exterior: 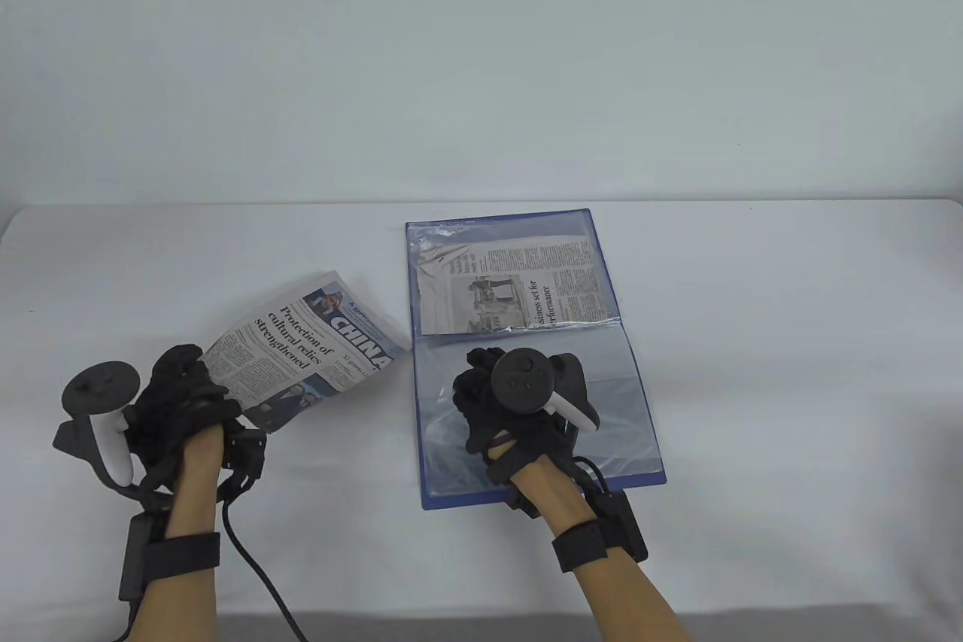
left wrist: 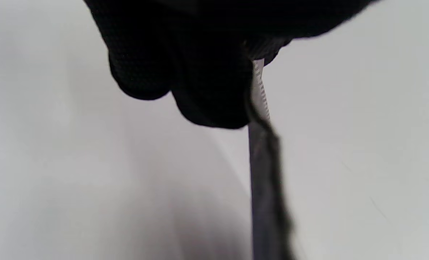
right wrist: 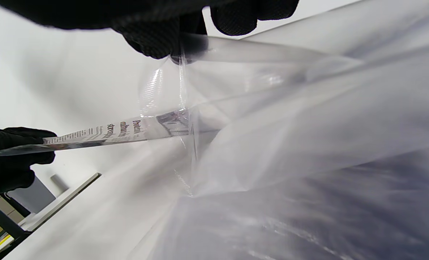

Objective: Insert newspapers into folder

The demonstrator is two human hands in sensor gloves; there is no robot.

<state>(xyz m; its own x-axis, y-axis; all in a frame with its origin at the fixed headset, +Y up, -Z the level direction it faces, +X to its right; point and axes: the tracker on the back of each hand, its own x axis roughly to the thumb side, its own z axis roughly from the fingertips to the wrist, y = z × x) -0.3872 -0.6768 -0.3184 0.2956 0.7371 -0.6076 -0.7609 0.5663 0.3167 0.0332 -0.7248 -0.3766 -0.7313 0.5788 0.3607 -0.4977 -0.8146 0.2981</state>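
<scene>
The folded newspaper point(exterior: 308, 348) sits left of centre in the table view, lifted off the white worktop point(exterior: 790, 371) and tilted, its far corner nearly touching the left edge of the blue folder point(exterior: 647, 401). It is a colour front page with a "CHINA" masthead and a headline about cultural relics, creased and slightly bowed. The left hand point(exterior: 184, 401) holds it by the lower corner; in the left wrist view the paper shows edge-on, pinched under dark fingertips point(left wrist: 210, 104), so that grip is closed on the newspaper.

The folder lies open at centre, 2 clear sleeves showing. The upper sleeve already holds 1 newspaper sheet point(exterior: 519, 284); the lower sleeve point(exterior: 609, 409) looks empty. The right hand point(exterior: 504, 401) rests on the lower sleeve, and in the right wrist view its fingertips point(right wrist: 156, 39) pinch the clear plastic film up, holding the mouth open toward the incoming paper.

Risks, as I judge them: the newspaper's soft leading corner could catch on the sleeve edge and buckle or tear, since it is held from 1 corner only. The thin film could slip from the right hand's pinch and close the mouth. The paper could also slide over the sleeve rather than into it, if it comes in too high.
</scene>
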